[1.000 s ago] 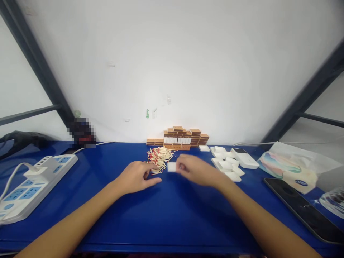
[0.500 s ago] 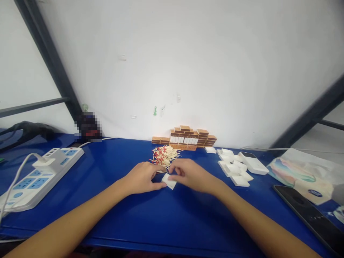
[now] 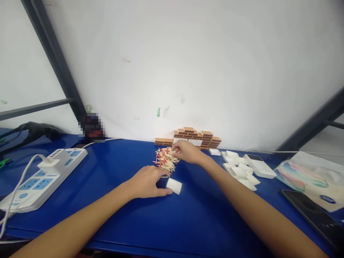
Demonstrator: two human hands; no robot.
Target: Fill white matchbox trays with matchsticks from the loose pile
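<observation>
1. Near the middle of the blue table (image 3: 120, 225), white matchbox tray (image 3: 174, 186), lying slanted, at the fingertips of the left hand (image 3: 147, 181).
2. At its left end, thumb and fingers of that hand parted; cannot tell whether gripping or merely touching.
3. Just beyond, on the far side, loose pile of matches (image 3: 164, 163), many red heads toward the left.
4. Over the pile's right side, right hand (image 3: 186, 152), fingertips drawn together; cannot tell whether pinching any match.
5. Farther off, against the pale wall (image 3: 134, 71), brown matchboxes (image 3: 206, 136) in stacks.
6. To the right, cluster of white trays (image 3: 239, 171), then white device (image 3: 260, 167) with dark screen, tissue pack (image 3: 303, 175) and, nearer, dark phone (image 3: 309, 209).
7. Well apart at left, power strip (image 3: 33, 186) with plugged-in charger (image 3: 51, 165).
</observation>
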